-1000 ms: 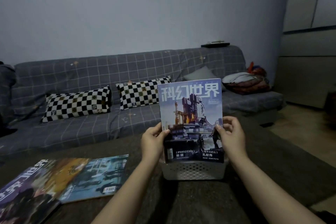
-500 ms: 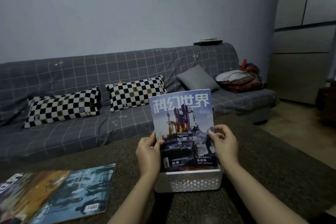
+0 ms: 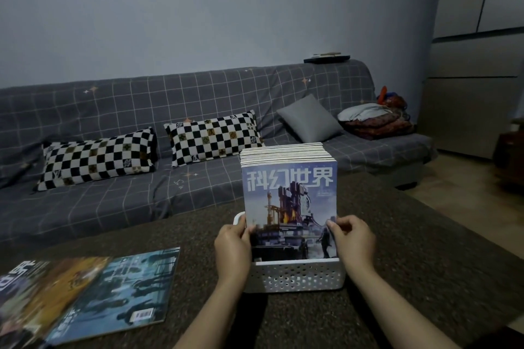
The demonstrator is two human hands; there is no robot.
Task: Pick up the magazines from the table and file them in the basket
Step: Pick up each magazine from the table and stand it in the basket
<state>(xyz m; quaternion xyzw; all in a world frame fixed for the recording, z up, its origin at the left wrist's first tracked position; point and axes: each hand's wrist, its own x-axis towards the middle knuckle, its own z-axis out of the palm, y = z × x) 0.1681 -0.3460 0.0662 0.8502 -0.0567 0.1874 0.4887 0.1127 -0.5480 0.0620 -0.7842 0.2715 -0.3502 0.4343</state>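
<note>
A blue magazine [image 3: 290, 201] with white characters and a tower picture stands upright at the front of the white perforated basket [image 3: 295, 276] on the dark table [image 3: 411, 249]. My left hand [image 3: 232, 246] grips its lower left edge and my right hand [image 3: 351, 241] its lower right edge. Several more magazines [image 3: 283, 153] stand filed behind it, only their top edges showing. On the table at the left lie a teal magazine [image 3: 122, 292], an orange-toned magazine [image 3: 54, 289] and a purple magazine [image 3: 11, 278], overlapping.
A grey checked sofa [image 3: 113, 198] runs behind the table, with two black-and-white chequered pillows [image 3: 96, 159], a grey cushion [image 3: 309, 119] and folded cloths [image 3: 374, 119]. Pale cabinets [image 3: 476, 65] stand at the right, with bare floor before them.
Both hands have lowered the blue magazine further into the basket, in front of the filed ones. The camera has tilted down and shifted, so the flat magazines sit lower left.
</note>
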